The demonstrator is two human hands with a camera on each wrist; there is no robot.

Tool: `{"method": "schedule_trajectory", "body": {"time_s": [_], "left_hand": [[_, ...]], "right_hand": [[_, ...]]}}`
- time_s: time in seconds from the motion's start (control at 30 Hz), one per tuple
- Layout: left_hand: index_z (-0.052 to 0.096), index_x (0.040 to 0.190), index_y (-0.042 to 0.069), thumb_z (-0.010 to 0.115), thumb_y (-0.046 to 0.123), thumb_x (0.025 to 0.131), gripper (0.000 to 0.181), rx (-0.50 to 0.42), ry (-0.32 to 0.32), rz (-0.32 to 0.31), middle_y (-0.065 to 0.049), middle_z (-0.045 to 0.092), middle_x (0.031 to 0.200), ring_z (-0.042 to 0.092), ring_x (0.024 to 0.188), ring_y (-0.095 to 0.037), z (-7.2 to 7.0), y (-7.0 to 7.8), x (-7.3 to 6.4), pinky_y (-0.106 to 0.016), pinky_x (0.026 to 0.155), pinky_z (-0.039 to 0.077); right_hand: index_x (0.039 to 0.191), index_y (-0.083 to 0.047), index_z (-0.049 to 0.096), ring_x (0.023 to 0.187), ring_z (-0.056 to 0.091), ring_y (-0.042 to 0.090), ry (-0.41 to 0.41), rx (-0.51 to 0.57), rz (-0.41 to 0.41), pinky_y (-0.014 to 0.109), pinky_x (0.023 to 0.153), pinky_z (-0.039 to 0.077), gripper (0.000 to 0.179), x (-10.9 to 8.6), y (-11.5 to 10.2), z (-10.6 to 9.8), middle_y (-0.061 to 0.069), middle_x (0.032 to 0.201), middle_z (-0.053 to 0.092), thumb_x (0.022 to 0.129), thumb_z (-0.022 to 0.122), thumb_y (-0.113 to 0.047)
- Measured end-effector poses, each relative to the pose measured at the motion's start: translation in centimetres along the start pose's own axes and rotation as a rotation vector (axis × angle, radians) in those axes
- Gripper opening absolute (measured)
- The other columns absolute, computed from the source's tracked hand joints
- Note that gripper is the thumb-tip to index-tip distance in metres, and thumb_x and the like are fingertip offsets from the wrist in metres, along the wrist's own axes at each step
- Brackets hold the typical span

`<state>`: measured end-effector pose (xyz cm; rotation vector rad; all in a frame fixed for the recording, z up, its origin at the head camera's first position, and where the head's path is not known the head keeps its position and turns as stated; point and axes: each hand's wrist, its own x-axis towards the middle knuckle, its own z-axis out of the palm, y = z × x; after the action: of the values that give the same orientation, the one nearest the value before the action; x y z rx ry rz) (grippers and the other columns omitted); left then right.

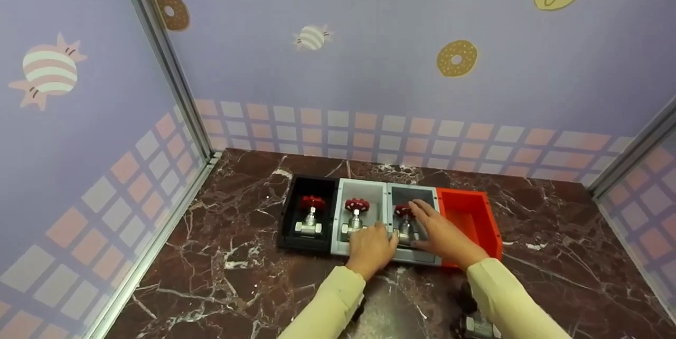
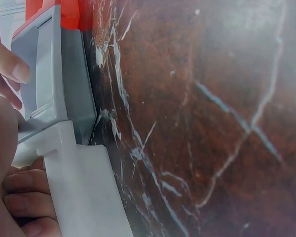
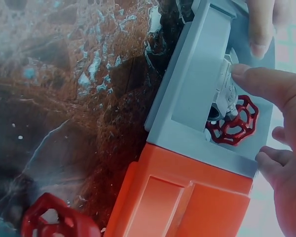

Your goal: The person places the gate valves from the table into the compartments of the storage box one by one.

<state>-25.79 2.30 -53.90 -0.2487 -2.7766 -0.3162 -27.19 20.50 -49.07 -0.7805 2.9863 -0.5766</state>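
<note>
My right hand (image 1: 443, 231) reaches into the grey bin (image 1: 428, 196), its fingertips at the red handwheel of a metal valve (image 1: 404, 228). In the right wrist view, the thumb (image 3: 251, 74) touches this valve's body while the other fingers are spread apart from it. My left hand (image 1: 371, 248) lies over the white bin (image 1: 375, 191) by the wall it shares with the grey bin. Several of its fingers (image 2: 29, 197) are bent inside the white bin, and a fingertip (image 3: 259, 47) points into the grey one. Another red-wheeled valve (image 1: 356, 217) stands beside it in the white bin.
The black bin (image 1: 288, 212) at the left end of the row holds a similar valve (image 1: 310, 217). An orange bin (image 1: 488, 223) forms the right end. Near the right forearm, another valve (image 1: 479, 327) lies on the marbled table (image 1: 232, 275). Patterned panels (image 1: 369, 64) rise behind.
</note>
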Motion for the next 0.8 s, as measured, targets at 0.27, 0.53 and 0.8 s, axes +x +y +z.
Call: {"method": "schedule_trajectory", "body": {"time_s": [0.27, 0.53, 0.8], "left_hand": [[0.065, 0.076, 0.012, 0.053, 0.057, 0.09, 0.048, -0.012, 0.032, -0.009, -0.006, 0.066, 0.062, 0.061, 0.051, -0.023, -0.2, -0.3, -0.1, -0.038, 0.045, 0.042], [0.066, 0.077, 0.012, 0.048, 0.063, 0.09, 0.056, -0.011, 0.055, -0.003, -0.005, 0.064, 0.061, 0.059, 0.049, -0.022, -0.5, -0.5, -0.1, -0.036, 0.043, 0.041], [0.064, 0.084, 0.011, 0.048, 0.062, 0.091, 0.054, -0.01, 0.131, 0.001, -0.004, 0.063, 0.06, 0.059, 0.048, -0.023, -0.7, -0.5, 0.1, -0.036, 0.043, 0.041]], "right_hand": [[0.153, -0.011, 0.026, 0.132, 0.047, 0.04, 0.025, 0.045, 0.064, 0.052, 0.103, 0.041, 0.088, -1.2, 0.0, -0.4, 0.022, 0.153, 0.034, 0.082, 0.077, -0.024], [0.153, -0.012, 0.027, 0.133, 0.046, 0.037, 0.062, 0.089, 0.081, 0.053, 0.102, 0.042, 0.087, -2.8, 0.1, -0.8, 0.019, 0.153, 0.035, 0.082, 0.077, -0.024], [0.153, -0.017, 0.025, 0.131, 0.049, 0.034, 0.085, 0.124, 0.094, 0.053, 0.102, 0.042, 0.088, -4.2, 0.5, -0.7, 0.014, 0.15, 0.038, 0.082, 0.076, -0.026]]}}
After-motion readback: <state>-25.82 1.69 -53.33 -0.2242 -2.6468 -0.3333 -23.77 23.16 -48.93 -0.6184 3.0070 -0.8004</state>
